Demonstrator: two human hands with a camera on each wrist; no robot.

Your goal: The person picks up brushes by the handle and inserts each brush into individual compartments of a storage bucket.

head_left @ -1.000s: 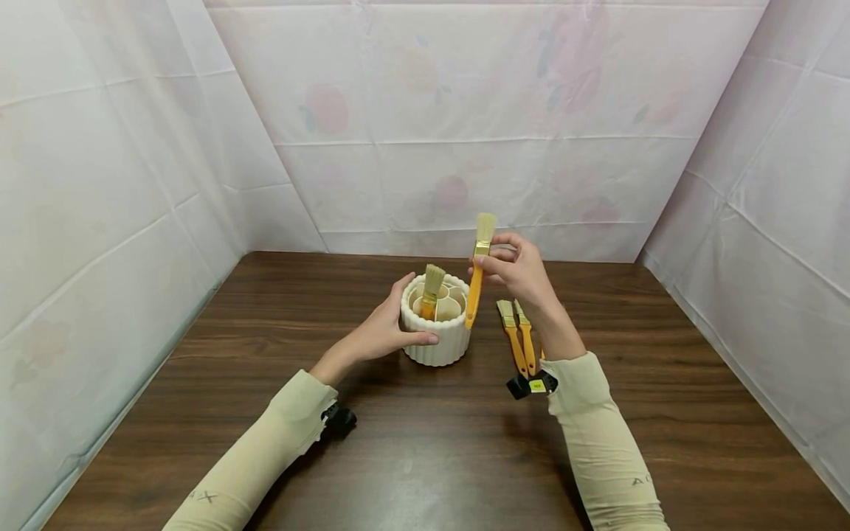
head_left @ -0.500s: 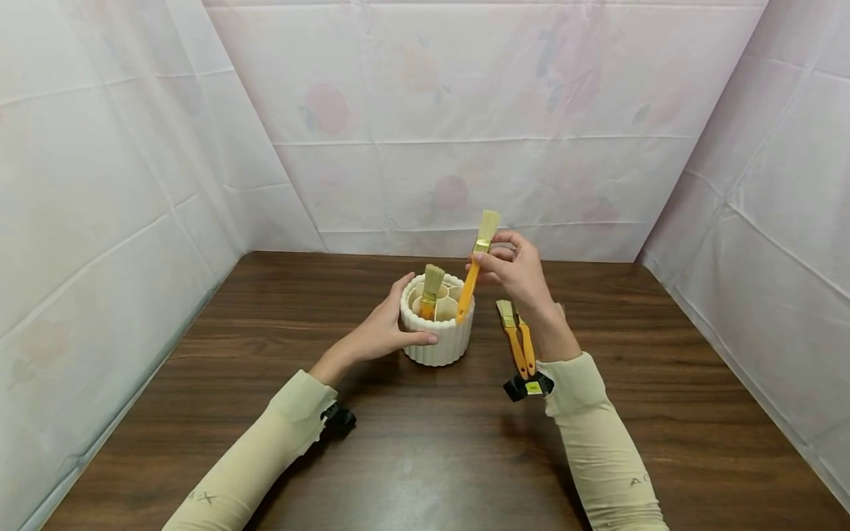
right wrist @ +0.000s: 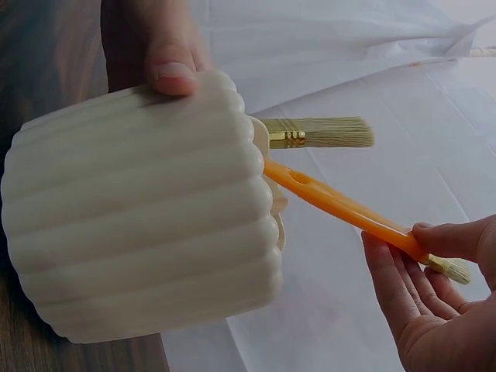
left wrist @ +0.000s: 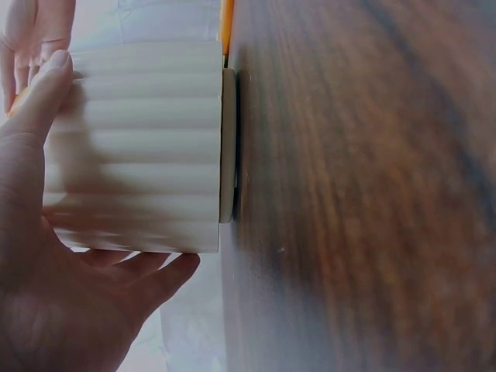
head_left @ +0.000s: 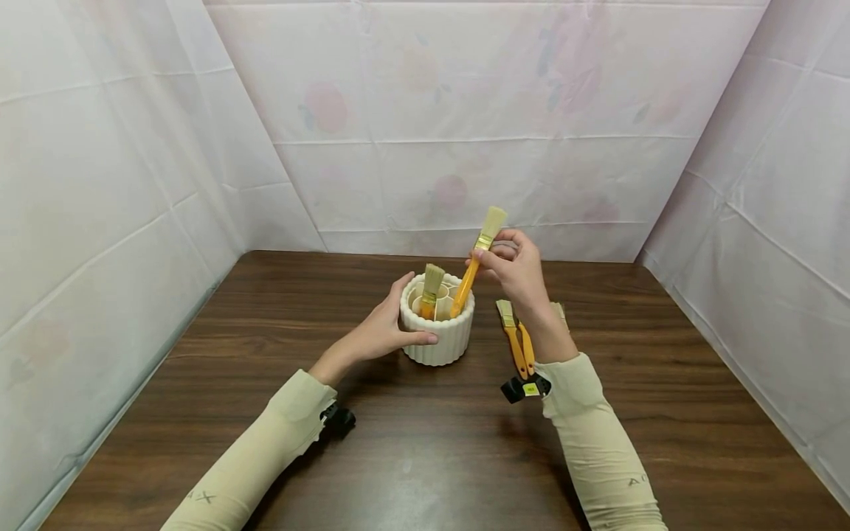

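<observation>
We see the left hand (head_left: 381, 332) wrapped round the ribbed holder (head_left: 438, 341) on the table (head_left: 425, 442); the right hand (head_left: 518, 269) pinches a brush (head_left: 473, 269), tilted, handle end inside the holder's rim; another brush (head_left: 430, 291) stands inside.

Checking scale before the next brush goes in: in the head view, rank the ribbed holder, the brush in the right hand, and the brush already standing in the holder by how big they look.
1. Ribbed holder.
2. Brush in the right hand, whole length visible.
3. Standing brush, smallest, but its handle is hidden inside, so true size is unsure.
</observation>
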